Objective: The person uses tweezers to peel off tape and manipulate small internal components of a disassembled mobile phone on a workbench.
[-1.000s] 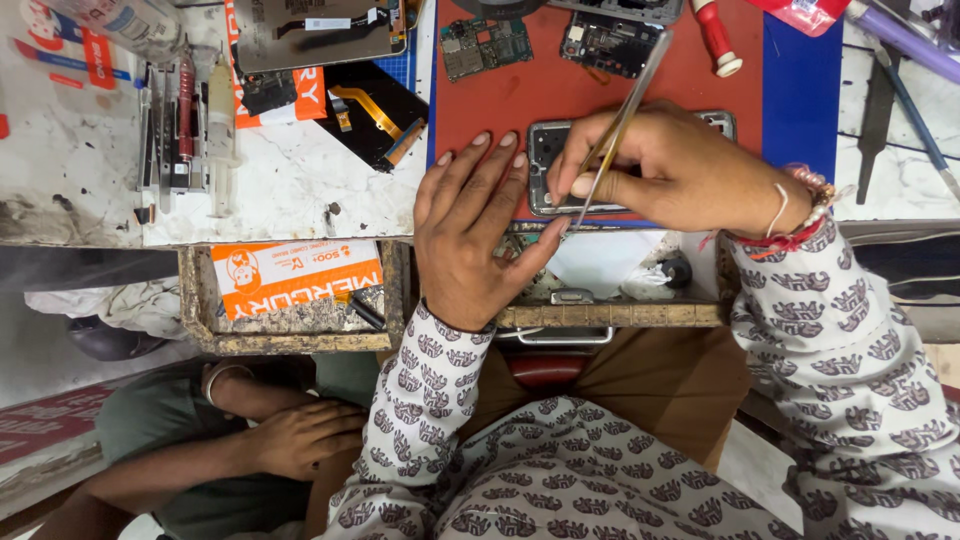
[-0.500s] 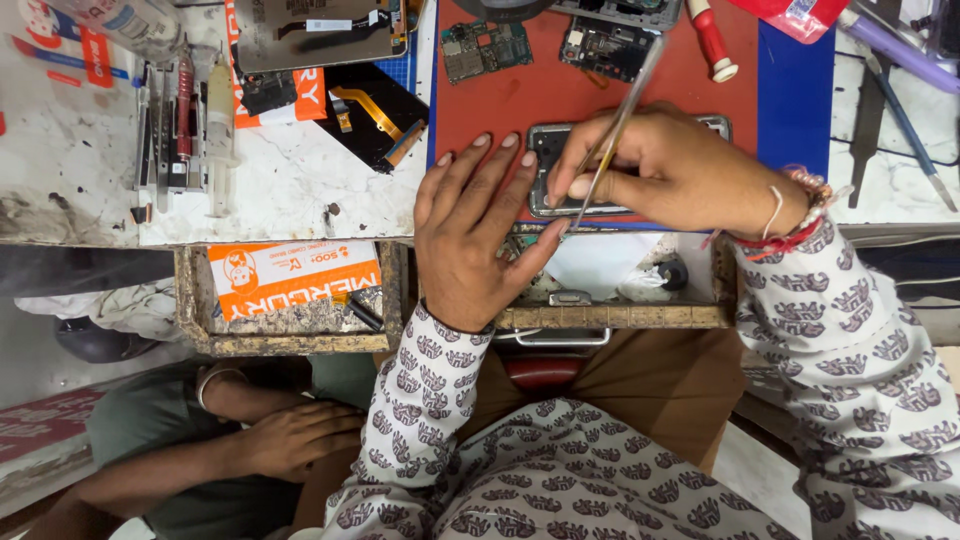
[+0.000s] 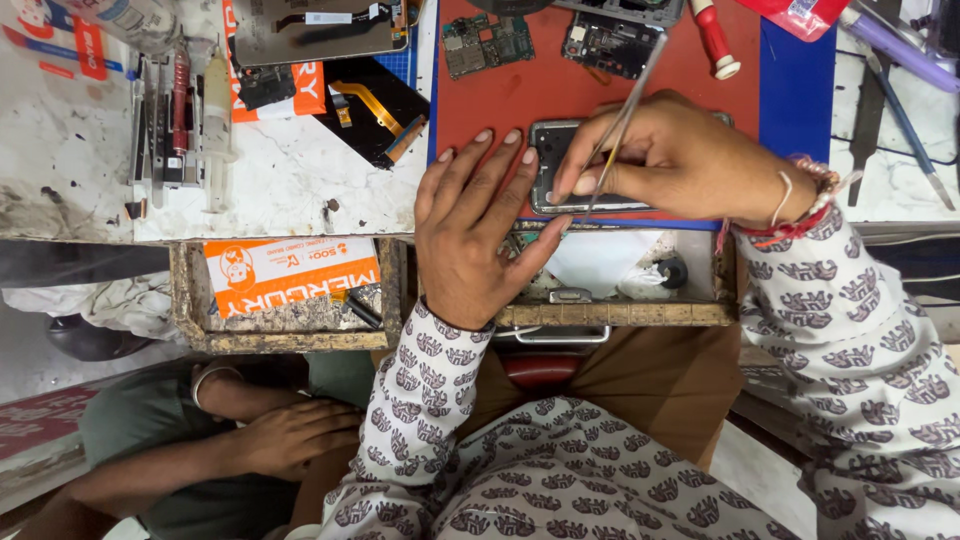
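Observation:
An opened phone body (image 3: 560,160) lies on a red work mat (image 3: 590,90) at the bench's front edge. My left hand (image 3: 480,230) rests flat beside it, fingers spread on the mat and thumb against the phone's lower edge. My right hand (image 3: 690,160) covers the phone's right part and pinches thin metal tweezers (image 3: 625,115), their tip down on the phone's lower left area. The rest of the phone is hidden under my right hand.
Two circuit boards (image 3: 490,40) lie at the mat's far edge beside a red-handled tool (image 3: 715,40). Tools (image 3: 180,110) stand at the left, a phone screen (image 3: 320,30) behind. Two open drawers (image 3: 290,290) hang below the bench. Another person's arms (image 3: 260,440) rest lower left.
The tweezers have tilted slightly in my right hand; both hands stay on the phone. The other person's arm has shifted a little.

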